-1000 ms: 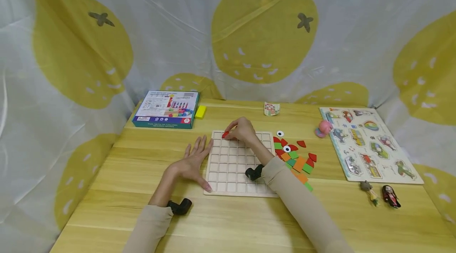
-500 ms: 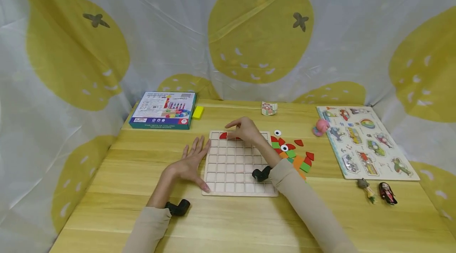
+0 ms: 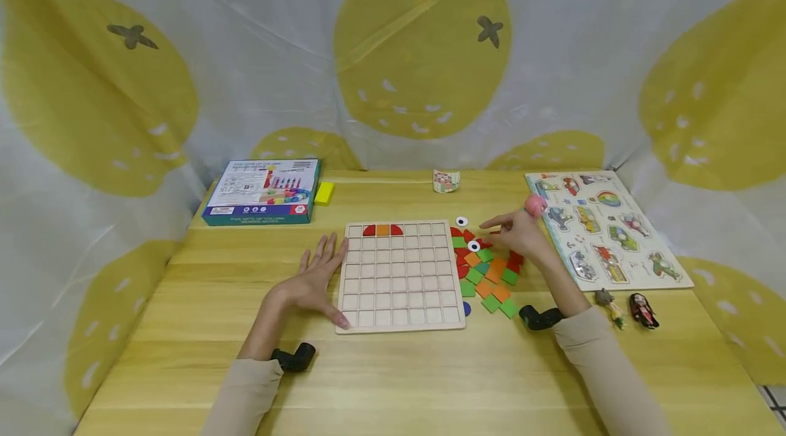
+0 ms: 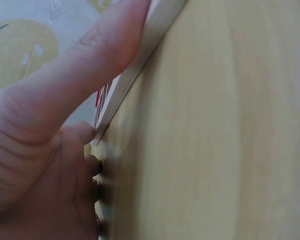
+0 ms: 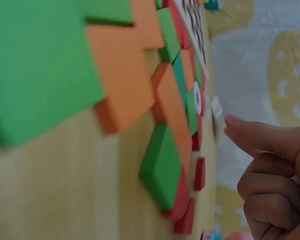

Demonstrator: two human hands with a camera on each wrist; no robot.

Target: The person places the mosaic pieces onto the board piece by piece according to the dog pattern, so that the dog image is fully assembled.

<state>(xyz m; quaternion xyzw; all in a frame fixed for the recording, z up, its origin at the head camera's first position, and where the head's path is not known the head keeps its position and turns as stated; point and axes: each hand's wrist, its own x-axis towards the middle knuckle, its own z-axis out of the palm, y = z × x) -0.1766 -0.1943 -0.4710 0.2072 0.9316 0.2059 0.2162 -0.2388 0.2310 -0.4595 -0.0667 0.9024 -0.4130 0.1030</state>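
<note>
A wooden grid board (image 3: 402,331) lies on the table in the head view. Its top row holds an orange square tile (image 3: 383,230) between two red rounded tiles (image 3: 369,230). My left hand (image 3: 309,286) is spread along the board's left side, thumb at the lower corner and index finger near the upper one. The left wrist view has the thumb against the board's edge (image 4: 157,30). My right hand (image 3: 522,235) hovers over the loose tiles (image 3: 491,271), thumb and index finger extended and apart, nothing visible between them. Its other fingers (image 5: 270,187) are curled in the right wrist view.
Two eye discs (image 3: 462,222) lie by the pile, and a blue disc (image 3: 467,309) sits beside the board. At right are a picture puzzle (image 3: 632,279), a pink toy (image 3: 535,205) and two small figures (image 3: 643,311). A box (image 3: 260,200) and yellow block (image 3: 324,194) stand back left.
My right hand has moved right, from the board's top row to over the tile pile. The top-row tiles are now uncovered. My left hand keeps its place on the board; the head view has shifted slightly.
</note>
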